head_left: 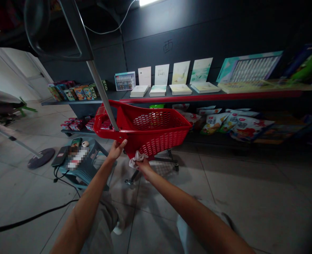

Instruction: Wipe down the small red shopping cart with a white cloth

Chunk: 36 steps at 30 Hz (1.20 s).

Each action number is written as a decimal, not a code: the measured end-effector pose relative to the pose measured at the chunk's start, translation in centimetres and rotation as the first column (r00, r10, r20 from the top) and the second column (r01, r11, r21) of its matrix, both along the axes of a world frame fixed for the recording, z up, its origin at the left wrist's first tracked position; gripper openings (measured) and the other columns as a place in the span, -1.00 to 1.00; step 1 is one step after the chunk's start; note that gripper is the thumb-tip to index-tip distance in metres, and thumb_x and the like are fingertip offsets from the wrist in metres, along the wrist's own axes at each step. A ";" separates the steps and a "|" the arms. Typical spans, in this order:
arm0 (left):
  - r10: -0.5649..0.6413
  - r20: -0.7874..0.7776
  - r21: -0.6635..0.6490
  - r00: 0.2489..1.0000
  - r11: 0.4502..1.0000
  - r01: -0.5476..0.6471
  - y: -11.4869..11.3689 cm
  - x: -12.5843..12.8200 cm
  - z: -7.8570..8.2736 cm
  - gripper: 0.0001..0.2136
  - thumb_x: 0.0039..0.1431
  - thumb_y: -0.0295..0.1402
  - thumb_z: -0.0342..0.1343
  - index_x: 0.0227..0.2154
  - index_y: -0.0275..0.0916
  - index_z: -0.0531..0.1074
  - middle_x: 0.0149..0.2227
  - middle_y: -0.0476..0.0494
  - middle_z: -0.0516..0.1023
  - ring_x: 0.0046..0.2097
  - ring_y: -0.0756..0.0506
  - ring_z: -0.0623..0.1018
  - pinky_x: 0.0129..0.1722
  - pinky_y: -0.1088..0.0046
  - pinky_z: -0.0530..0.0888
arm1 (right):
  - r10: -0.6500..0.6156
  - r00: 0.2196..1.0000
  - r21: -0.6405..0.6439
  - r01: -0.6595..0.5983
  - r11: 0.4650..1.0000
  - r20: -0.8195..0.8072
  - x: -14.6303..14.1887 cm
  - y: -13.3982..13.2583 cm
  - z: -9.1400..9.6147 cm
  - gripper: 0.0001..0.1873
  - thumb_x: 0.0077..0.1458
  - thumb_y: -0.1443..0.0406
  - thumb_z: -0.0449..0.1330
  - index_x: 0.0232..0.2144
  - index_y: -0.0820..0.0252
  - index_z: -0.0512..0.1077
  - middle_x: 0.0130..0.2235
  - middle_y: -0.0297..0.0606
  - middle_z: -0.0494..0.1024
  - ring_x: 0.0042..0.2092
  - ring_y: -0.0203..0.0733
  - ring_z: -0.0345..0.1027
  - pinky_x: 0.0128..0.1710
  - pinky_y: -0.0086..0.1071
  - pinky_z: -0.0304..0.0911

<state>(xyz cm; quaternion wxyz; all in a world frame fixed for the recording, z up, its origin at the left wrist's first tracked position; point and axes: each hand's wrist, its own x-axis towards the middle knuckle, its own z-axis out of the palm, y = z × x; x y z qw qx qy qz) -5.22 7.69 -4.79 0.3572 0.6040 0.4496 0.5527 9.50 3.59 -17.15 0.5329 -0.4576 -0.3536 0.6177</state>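
Observation:
A red plastic shopping cart [158, 139] with perforated basket walls stands in front of me on a wheeled metal base. A slanted metal pole rises from its left end to a dark grey loop handle [84, 53]. My left hand [115, 149] grips the underside of the cart's left end, below the foot of the pole, thumb against the red plastic. In my right hand [144, 166] is a crumpled whitish cloth [138, 159], pressed against the lower side of the basket. The fingers of the right hand are partly hidden by the cloth.
Behind the cart, a dark shelf [177, 100] holds white books [181, 89] and small boxes [84, 92]; snack bags [214, 121] lie below. To the left stands a grey-blue stool [92, 148] with devices on it. A black cable [34, 217] crosses the floor. A round stand base [41, 158] stands farther left.

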 end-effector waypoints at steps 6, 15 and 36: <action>0.031 -0.018 0.001 0.999 1.000 -0.031 0.0 0.0 0.0 -0.53 0.11 0.05 0.29 -0.12 -0.24 0.48 -0.07 -0.23 0.62 -0.02 -0.20 0.61 0.09 0.13 0.55 | -0.246 0.962 -0.002 0.248 0.969 0.115 2.6 2.3 3.4 -0.60 0.02 0.11 0.23 -0.13 0.18 0.44 -0.14 -0.13 0.64 -0.13 -0.08 0.56 -0.14 -0.26 0.47; 0.032 -0.065 0.015 0.997 0.999 -0.031 -0.2 0.1 0.4 -0.56 0.11 0.03 0.27 -0.13 -0.24 0.50 -0.06 -0.23 0.65 0.03 -0.22 0.59 0.11 0.13 0.54 | -0.685 0.559 0.772 0.120 0.625 0.468 9.6 4.3 12.7 -0.57 0.25 0.26 0.09 0.12 0.27 0.41 0.12 0.09 0.50 0.22 0.10 0.31 0.27 -0.01 0.22; 0.085 -0.203 0.021 0.976 0.996 -0.082 0.4 -1.1 -1.2 -0.49 0.23 0.05 0.17 0.07 -0.24 0.42 0.10 -0.27 0.56 0.22 -0.26 0.48 0.31 0.10 0.36 | -0.541 0.376 0.657 -0.374 0.654 0.752 8.9 4.9 15.2 -0.61 0.34 0.43 -0.02 0.11 0.27 0.45 0.14 -0.01 0.52 0.20 -0.01 0.31 0.29 -0.17 0.20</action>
